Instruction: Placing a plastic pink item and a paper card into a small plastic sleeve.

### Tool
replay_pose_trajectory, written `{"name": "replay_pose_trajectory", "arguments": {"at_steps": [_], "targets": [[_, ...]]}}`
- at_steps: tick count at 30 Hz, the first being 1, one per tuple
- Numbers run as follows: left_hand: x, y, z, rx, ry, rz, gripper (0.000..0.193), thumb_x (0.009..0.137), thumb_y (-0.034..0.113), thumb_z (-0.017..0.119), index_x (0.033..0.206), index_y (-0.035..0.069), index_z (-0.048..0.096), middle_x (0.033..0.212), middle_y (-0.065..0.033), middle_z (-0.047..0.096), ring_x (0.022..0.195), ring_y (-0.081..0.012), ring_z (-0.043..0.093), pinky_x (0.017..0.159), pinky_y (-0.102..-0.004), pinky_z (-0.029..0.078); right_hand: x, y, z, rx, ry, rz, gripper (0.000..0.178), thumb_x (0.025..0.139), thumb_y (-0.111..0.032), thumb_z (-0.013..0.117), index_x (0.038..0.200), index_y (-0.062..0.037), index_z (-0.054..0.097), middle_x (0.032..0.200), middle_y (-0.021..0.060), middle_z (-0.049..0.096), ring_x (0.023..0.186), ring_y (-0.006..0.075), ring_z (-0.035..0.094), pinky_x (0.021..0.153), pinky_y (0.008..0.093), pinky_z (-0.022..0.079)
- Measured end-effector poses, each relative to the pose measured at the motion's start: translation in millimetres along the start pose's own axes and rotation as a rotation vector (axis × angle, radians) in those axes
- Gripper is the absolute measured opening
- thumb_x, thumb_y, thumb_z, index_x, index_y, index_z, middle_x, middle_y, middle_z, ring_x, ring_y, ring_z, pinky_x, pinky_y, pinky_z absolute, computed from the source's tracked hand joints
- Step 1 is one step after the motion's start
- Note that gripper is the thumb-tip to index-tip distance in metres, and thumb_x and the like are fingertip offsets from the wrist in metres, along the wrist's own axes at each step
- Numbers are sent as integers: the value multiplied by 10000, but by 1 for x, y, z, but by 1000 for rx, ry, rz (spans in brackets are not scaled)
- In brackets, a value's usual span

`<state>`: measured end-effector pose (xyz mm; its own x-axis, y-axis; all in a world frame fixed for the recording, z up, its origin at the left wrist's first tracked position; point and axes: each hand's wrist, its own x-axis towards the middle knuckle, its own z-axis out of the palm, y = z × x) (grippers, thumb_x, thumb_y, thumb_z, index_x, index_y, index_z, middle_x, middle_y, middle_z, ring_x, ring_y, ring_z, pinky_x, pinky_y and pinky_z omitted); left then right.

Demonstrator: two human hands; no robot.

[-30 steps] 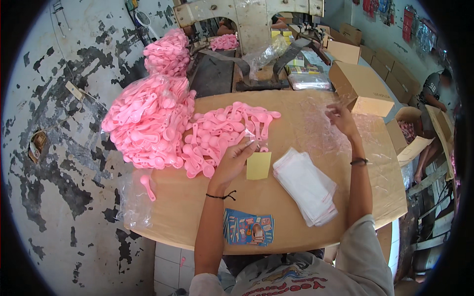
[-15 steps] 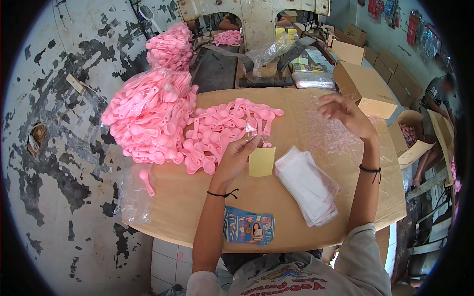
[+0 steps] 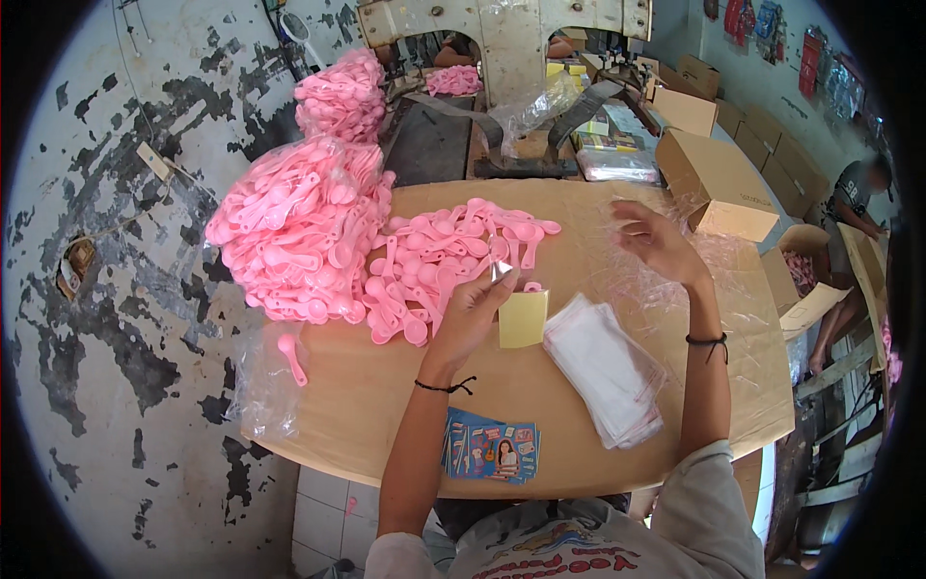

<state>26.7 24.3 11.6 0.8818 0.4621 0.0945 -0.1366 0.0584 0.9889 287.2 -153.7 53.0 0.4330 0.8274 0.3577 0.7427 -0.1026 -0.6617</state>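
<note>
My left hand (image 3: 475,307) pinches the top of a clear plastic bag (image 3: 501,271) between thumb and fingers. A yellow card (image 3: 523,320) hangs below it, apparently inside the bag. Raised over a tangle of thin clear plastic strips (image 3: 627,265), my right hand (image 3: 664,238) is empty, its fingers apart. Just beyond my left hand lies a loose heap of pink plastic scoops (image 3: 424,265). Flat between my two arms is a stack of clear bags (image 3: 606,372). Several blue printed cards (image 3: 492,451) are fanned near the table's front edge.
Big plastic sacks of pink scoops (image 3: 294,232) stand at the left beside a peeling wall. One single scoop (image 3: 291,360) lies on crumpled plastic. A cardboard box (image 3: 719,179) sits at the back right of the brown-covered table (image 3: 357,425). Another person (image 3: 854,198) sits at far right.
My right hand has come slightly left and down, its fingers still apart. The left hand keeps its pinch on the bag. The whole view has shifted slightly.
</note>
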Motion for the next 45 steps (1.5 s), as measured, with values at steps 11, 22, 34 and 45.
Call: {"name": "replay_pose_trajectory", "arguments": {"at_steps": [11,22,34,45], "targets": [[3,-6,7,-114,138,5,345,994,312,529,1030,5,684,842,2,665,752,-42,600,648,-206,478,-5,-73,111,519,-103,71,316,856,-123,723,1133,2,637,796,31,681,679,75,604,639,224,496],[3,-9,-1,-219,204,45,330,992,312,531,1009,22,690,789,0,663,693,-60,629,568,-214,501,-3,-78,93,668,-328,93,158,895,-64,661,1023,27,675,844,36,685,679,82,628,635,223,517],[-6,17,-13,76,-66,84,256,963,95,531,1195,11,602,1086,-60,661,938,-128,649,762,-275,563,-3,-64,73,577,-262,-162,199,852,50,579,1011,30,697,920,88,696,845,124,642,815,261,518],[-8,12,-15,182,-153,166,223,943,-10,459,1103,20,612,1019,-47,641,891,-107,626,730,-239,528,-4,-69,68,524,-254,-194,195,795,126,537,868,41,696,837,87,707,801,120,642,760,253,511]]}}
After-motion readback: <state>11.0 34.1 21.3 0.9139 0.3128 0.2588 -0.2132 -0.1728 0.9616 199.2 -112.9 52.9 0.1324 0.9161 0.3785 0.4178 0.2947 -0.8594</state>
